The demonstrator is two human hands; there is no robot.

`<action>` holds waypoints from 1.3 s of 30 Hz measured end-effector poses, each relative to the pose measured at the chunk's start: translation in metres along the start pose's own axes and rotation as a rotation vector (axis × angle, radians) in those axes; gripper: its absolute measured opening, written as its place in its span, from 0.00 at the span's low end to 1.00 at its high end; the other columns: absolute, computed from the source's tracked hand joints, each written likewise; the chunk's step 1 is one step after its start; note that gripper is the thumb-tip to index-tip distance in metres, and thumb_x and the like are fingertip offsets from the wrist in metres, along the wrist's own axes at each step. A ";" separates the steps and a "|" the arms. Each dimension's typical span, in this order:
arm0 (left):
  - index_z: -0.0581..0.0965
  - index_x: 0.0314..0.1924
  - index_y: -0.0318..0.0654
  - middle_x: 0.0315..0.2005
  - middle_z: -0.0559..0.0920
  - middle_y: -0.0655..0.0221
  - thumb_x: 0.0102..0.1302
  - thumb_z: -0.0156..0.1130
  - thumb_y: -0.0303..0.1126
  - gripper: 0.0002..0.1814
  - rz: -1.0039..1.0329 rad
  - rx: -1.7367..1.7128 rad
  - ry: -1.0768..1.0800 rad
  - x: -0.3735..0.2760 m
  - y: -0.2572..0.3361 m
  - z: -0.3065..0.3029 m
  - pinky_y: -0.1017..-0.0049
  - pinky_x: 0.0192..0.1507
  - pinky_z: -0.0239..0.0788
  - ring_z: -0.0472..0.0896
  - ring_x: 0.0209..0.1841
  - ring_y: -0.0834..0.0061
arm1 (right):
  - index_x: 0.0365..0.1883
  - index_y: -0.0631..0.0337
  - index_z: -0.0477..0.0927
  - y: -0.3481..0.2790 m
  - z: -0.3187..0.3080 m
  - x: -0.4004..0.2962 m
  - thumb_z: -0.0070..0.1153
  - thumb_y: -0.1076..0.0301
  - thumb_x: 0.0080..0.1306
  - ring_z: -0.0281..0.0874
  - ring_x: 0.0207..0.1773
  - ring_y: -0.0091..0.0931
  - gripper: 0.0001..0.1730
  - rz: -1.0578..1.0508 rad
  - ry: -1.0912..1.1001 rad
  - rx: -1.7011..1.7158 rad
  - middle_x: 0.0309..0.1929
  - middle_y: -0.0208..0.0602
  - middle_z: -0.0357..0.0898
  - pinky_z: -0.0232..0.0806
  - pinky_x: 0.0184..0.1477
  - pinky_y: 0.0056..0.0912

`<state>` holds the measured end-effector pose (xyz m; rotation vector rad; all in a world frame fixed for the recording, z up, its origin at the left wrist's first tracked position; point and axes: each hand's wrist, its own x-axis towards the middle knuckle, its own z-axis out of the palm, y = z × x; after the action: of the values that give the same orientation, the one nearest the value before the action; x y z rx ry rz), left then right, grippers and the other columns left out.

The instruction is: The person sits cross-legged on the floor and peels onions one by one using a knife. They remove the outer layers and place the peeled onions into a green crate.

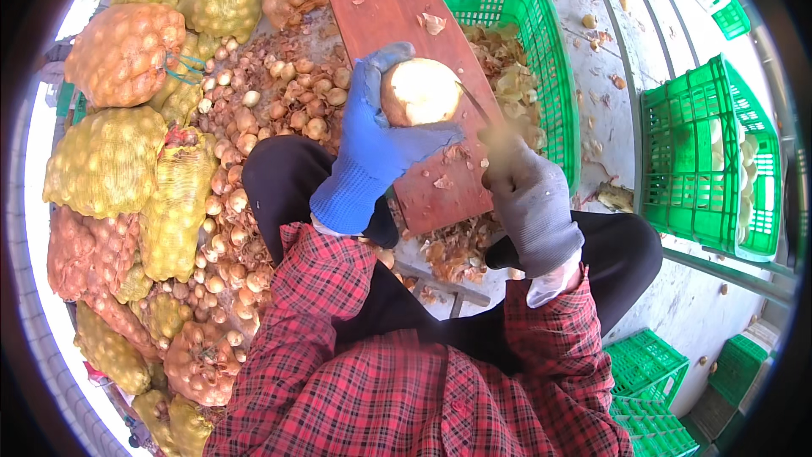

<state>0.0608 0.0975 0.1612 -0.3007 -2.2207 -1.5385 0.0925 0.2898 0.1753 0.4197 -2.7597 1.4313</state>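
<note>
My left hand [380, 133], in a blue coated glove, grips a large onion [422, 90] whose upper side is pale and bright. The onion is over a reddish-brown wooden board [396, 9] that carries bits of dry skin. A knife [474, 103] is in my right hand [526, 193], which wears a grey glove. Its thin blade reaches to the right side of the onion; the handle is blurred and mostly covered by my fingers. Onion skin flakes [433, 23] lie on the board.
A green plastic crate [561, 76] with onion skins stands under the board's right side. Loose onions [304, 111] spread over the floor at left, beside mesh sacks of onions [104, 162]. Another green crate [685, 158] at right holds pale peeled onions [747, 171]; more crates [647, 365] stand lower right.
</note>
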 end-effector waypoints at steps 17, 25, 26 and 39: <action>0.68 0.60 0.36 0.59 0.71 0.64 0.41 0.76 0.22 0.42 -0.601 -0.956 -0.254 -0.002 0.014 -0.022 0.68 0.42 0.82 0.76 0.55 0.64 | 0.44 0.65 0.81 0.015 -0.037 0.004 0.49 0.70 0.67 0.70 0.27 0.14 0.13 0.246 -0.262 0.430 0.26 0.25 0.76 0.64 0.29 0.19; 0.70 0.58 0.37 0.53 0.73 0.67 0.38 0.77 0.19 0.42 -0.322 -0.570 -0.356 -0.005 0.013 -0.012 0.69 0.55 0.73 0.74 0.57 0.70 | 0.43 0.66 0.80 -0.017 -0.002 0.010 0.67 0.71 0.57 0.73 0.36 0.17 0.16 0.208 0.145 0.694 0.34 0.27 0.80 0.68 0.41 0.21; 0.70 0.58 0.37 0.54 0.72 0.67 0.38 0.77 0.19 0.43 -0.378 -0.604 -0.378 -0.007 0.013 -0.012 0.70 0.56 0.72 0.73 0.57 0.71 | 0.42 0.66 0.80 -0.017 0.001 0.011 0.66 0.71 0.57 0.73 0.36 0.17 0.15 0.210 0.142 0.661 0.33 0.27 0.80 0.68 0.40 0.21; 0.68 0.60 0.37 0.56 0.73 0.65 0.35 0.79 0.24 0.47 -0.334 -0.639 -0.308 -0.008 0.012 -0.002 0.69 0.61 0.66 0.72 0.60 0.69 | 0.34 0.64 0.78 -0.022 0.005 0.014 0.62 0.68 0.63 0.69 0.27 0.14 0.09 0.280 0.243 0.863 0.26 0.24 0.75 0.64 0.31 0.18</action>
<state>0.0728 0.1007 0.1680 -0.3846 -1.9949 -2.5250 0.0844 0.2704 0.1917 -0.1647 -1.9393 2.4974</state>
